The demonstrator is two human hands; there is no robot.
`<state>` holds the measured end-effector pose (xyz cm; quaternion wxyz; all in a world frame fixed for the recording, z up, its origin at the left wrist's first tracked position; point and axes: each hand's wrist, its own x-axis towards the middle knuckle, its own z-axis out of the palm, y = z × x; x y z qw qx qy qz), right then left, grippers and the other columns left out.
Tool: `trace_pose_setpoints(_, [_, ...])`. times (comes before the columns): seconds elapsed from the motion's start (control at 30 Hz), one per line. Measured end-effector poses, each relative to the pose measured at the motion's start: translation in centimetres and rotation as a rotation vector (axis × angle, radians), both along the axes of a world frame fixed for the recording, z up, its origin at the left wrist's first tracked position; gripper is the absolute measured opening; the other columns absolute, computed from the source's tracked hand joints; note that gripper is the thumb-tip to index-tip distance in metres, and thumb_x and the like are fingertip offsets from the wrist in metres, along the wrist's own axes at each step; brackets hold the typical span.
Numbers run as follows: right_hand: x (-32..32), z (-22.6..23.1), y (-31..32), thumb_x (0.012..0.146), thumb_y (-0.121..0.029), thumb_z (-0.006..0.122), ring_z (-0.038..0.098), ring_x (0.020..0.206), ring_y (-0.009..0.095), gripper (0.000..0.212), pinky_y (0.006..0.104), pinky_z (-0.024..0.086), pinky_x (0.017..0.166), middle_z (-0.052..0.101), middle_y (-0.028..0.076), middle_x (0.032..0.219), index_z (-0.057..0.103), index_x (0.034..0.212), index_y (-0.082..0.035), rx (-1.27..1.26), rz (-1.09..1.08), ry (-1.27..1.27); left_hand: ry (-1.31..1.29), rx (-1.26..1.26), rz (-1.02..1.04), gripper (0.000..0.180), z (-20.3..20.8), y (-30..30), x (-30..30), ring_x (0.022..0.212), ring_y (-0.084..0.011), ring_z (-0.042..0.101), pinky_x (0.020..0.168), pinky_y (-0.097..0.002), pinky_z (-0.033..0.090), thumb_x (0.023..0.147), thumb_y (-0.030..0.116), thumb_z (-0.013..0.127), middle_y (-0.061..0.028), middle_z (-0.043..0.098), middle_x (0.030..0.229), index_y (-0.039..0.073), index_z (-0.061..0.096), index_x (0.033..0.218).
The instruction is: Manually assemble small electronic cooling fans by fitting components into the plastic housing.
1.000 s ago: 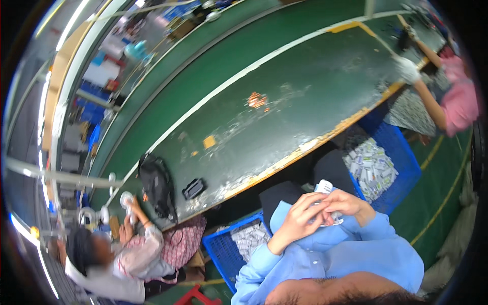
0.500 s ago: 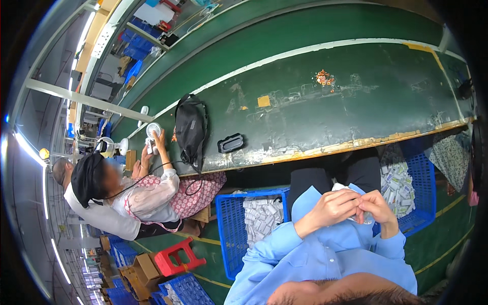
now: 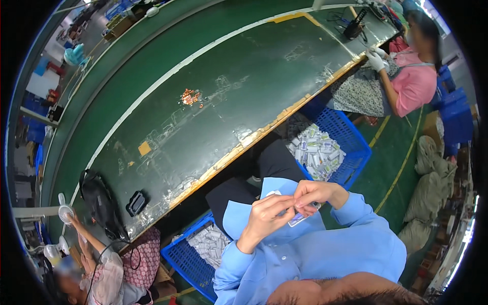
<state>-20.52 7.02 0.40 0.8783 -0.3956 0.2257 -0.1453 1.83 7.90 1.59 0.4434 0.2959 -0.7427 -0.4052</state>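
Above my lap my two hands meet with their fingertips pinched together. My left hand is closed, its thumb and fingers against those of my right hand, which is closed too. Whatever sits between the fingertips is too small and covered to name. Just below the fingers shows a small flat white and purple piece, partly hidden; I cannot tell whether it is held or lies on my lap. Left of my legs stands a blue basket of small white packets. Right of them, another blue basket holds white and green packets.
A dark green workbench with a worn edge runs ahead. On it are a black bag, a black oval case and orange bits. A person in pink sits at right, another person at left with a handheld fan.
The view has swung to the right, bringing the person in pink into sight. My hands stay pinched together over my lap, and the white and purple piece now shows below them.
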Motion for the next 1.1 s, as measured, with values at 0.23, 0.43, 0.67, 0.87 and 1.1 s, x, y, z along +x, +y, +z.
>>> trace_pose_setpoints(0.23, [0.1,1.8,1.6,0.099,-0.017,0.053,0.052,0.047,0.011,0.03,0.0281,0.049,0.055,0.056,0.005,0.052,0.065,0.08,0.003,0.0,-0.168,0.198,-0.212,-0.202,0.144,0.018,0.9,0.7,-1.3,0.073,-0.0205,0.071,0.065,-0.0301,0.059,0.071,-0.001,0.076,-0.0064,0.073,0.09,0.003,0.073,0.088])
trace_pose_setpoints(0.43, [-0.5,2.8,1.7,0.097,-0.016,0.053,0.054,0.047,0.012,0.03,0.0294,0.05,0.056,0.054,0.004,0.051,0.065,0.079,0.004,0.006,-0.031,0.127,-0.05,-0.016,-0.018,0.02,1.6,1.0,-1.0,0.075,-0.0225,0.074,0.066,-0.0297,0.059,0.067,-0.003,0.078,-0.0096,0.074,0.087,0.003,0.075,0.087])
trace_pose_setpoints(0.67, [-0.6,2.0,1.6,0.097,-0.018,0.053,0.055,0.048,0.013,0.032,0.0309,0.052,0.058,0.054,0.005,0.051,0.066,0.079,0.004,0.074,0.085,0.077,-0.056,0.106,-0.039,0.022,1.8,1.7,-0.8,0.075,-0.0218,0.074,0.066,-0.0288,0.059,0.068,-0.004,0.077,-0.0094,0.075,0.089,0.003,0.076,0.088])
trace_pose_setpoints(0.87, [0.4,2.9,3.4,0.096,-0.017,0.055,0.056,0.047,0.01,0.026,0.0268,0.051,0.052,0.056,0.004,0.053,0.065,0.079,0.001,-0.007,-0.23,0.332,-0.183,-0.119,0.124,0.023,1.5,2.0,-1.3,0.08,-0.0248,0.073,0.07,-0.032,0.06,0.069,-0.002,0.078,-0.0109,0.073,0.09,0.001,0.072,0.091])
trace_pose_setpoints(1.1, [-0.2,3.8,2.3,0.095,-0.013,0.055,0.056,0.046,0.009,0.027,0.0244,0.045,0.047,0.056,0.004,0.051,0.065,0.076,0.003,0.033,-0.081,0.199,-0.102,-0.013,0.036,0.021,2.1,2.3,-0.7,0.077,-0.0238,0.073,0.068,-0.0306,0.059,0.068,-0.005,0.076,-0.0113,0.074,0.09,0.001,0.073,0.088])
